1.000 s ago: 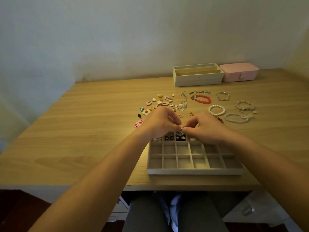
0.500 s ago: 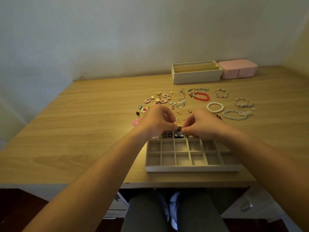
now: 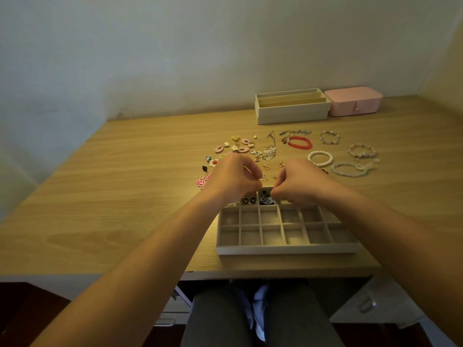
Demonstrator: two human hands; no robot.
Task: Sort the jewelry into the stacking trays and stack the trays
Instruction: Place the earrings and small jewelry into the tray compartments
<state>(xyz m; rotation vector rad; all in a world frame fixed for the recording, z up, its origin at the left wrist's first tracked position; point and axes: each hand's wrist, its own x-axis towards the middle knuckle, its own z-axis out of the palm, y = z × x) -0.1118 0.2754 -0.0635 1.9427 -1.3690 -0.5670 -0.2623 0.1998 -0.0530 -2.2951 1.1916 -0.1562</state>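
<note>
1. A small gold earring piece point(image 3: 262, 179) is just above the far row of the compartment tray point(image 3: 285, 250), near the dark butterfly studs point(image 3: 248, 200).
2. Risk: the thin piece could slip from the pinch and land in the wrong cell or among the loose earrings point(image 3: 240, 146).
3. It is pinched at the curled fingertips of the left hand point(image 3: 235, 179).
4. The right hand point(image 3: 298, 182) is just beside it with fingers curled over the far row; I can't tell if it holds anything.

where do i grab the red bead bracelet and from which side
Pinch the near arc of the red bead bracelet from above, one finger inside the loop, thumb outside. It lies flat on the table as an open ring, so nothing sticks up. A silver chain lies close behind it, so the near side looks freer.
</note>
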